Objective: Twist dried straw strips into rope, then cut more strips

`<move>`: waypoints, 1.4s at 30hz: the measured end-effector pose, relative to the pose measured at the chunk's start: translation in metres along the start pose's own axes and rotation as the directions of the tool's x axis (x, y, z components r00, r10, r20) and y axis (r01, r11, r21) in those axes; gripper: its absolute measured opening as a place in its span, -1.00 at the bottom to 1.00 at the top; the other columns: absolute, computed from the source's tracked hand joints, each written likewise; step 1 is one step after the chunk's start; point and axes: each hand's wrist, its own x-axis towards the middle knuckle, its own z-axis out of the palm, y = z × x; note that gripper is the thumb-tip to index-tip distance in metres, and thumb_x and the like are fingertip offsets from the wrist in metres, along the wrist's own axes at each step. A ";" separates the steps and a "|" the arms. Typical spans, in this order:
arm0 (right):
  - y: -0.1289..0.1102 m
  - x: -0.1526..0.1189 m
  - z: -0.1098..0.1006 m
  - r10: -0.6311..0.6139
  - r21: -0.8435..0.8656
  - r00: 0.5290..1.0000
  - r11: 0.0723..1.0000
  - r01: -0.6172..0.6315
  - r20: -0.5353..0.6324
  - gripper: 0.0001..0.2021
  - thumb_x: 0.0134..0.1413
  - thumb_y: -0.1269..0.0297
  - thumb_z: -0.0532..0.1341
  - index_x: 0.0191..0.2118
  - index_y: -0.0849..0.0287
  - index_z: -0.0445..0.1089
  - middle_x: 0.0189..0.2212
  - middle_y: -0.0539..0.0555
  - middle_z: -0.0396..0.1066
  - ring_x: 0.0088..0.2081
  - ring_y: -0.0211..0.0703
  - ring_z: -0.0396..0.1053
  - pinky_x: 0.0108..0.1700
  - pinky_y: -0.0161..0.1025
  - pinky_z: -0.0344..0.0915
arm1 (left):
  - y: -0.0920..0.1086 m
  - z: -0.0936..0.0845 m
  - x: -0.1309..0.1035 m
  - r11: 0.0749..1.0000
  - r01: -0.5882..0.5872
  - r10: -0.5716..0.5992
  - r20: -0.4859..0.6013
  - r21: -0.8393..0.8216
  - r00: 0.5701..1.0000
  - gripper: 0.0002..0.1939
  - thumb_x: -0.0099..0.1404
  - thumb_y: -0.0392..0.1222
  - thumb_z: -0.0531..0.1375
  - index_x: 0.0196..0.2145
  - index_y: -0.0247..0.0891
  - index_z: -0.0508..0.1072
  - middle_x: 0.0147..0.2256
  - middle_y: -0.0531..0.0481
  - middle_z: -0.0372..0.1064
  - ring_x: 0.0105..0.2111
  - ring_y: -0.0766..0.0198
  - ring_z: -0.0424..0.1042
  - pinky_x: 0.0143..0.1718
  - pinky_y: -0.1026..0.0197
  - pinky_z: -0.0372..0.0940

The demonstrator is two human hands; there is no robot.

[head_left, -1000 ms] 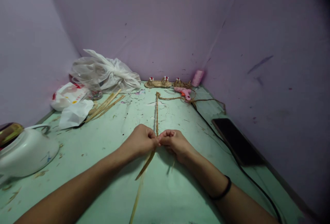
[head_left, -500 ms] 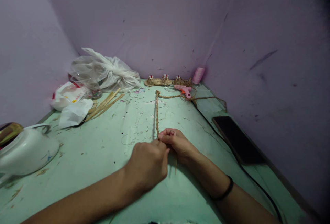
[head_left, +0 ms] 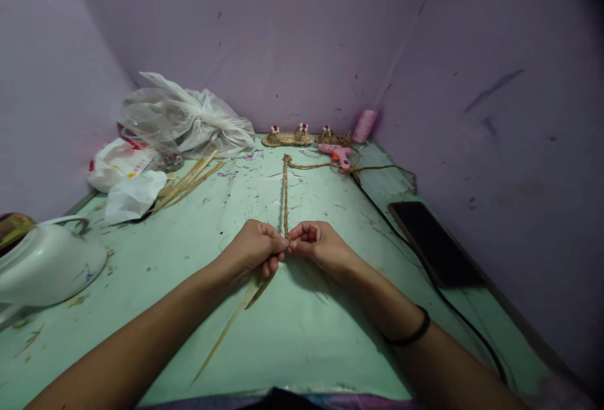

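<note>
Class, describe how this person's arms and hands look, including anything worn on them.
Both the left hand and right hand are ungloved. No sleeve shows on the left arm or right arm. A narrow black band circles the right forearm; nothing is seen worn on the left.

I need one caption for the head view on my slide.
Left hand and right hand pinch a brown cord over a green table; a pink glue gun lies farther back.
</note>
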 end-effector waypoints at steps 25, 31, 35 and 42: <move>-0.003 -0.029 0.013 -0.351 -0.734 0.930 0.660 0.162 -0.110 -0.86 -0.21 0.38 0.12 -0.64 0.19 0.37 -0.72 0.05 0.32 -0.66 -0.31 0.14 -0.58 -0.32 -0.08 | -0.007 0.012 -0.001 0.989 -0.115 0.106 -0.098 -0.092 0.990 -0.86 -0.11 -0.27 0.06 -0.75 -0.30 0.24 -0.81 0.16 0.01 -0.80 0.51 -0.08 -0.75 0.34 -0.24; -0.009 -0.042 0.018 -0.364 -0.816 0.931 0.540 0.207 -0.004 -0.82 -0.15 0.38 0.11 -0.64 0.17 0.38 -0.71 0.05 0.31 -0.66 -0.31 0.10 -0.55 -0.29 -0.13 | -0.010 0.006 -0.001 0.979 -0.146 0.134 -0.084 -0.146 0.987 -0.93 -0.15 -0.29 0.14 -0.69 -0.35 0.33 -0.82 0.18 0.03 -0.79 0.54 -0.08 -0.73 0.37 -0.20; -0.018 -0.032 0.001 -0.283 -0.619 0.947 0.774 0.131 -0.153 -0.87 -0.13 0.29 0.14 -0.52 0.17 0.41 -0.62 0.06 0.36 -0.56 -0.26 0.22 -0.50 -0.31 0.03 | -0.009 0.004 0.001 0.975 -0.145 0.139 -0.049 -0.167 0.989 -0.92 -0.13 -0.29 0.14 -0.68 -0.34 0.31 -0.81 0.19 0.02 -0.77 0.54 -0.10 -0.72 0.37 -0.21; -0.016 -0.013 0.008 0.164 0.057 0.987 0.985 -0.163 -0.002 -0.97 -0.19 0.44 0.13 -0.55 0.24 0.25 -0.71 -0.06 0.21 -0.67 -0.38 0.15 -0.59 -0.38 0.06 | -0.009 0.004 0.001 0.972 -0.127 0.126 -0.018 -0.197 0.992 -0.88 -0.13 -0.27 0.14 -0.70 -0.34 0.27 -0.81 0.18 0.01 -0.76 0.54 -0.11 -0.70 0.37 -0.23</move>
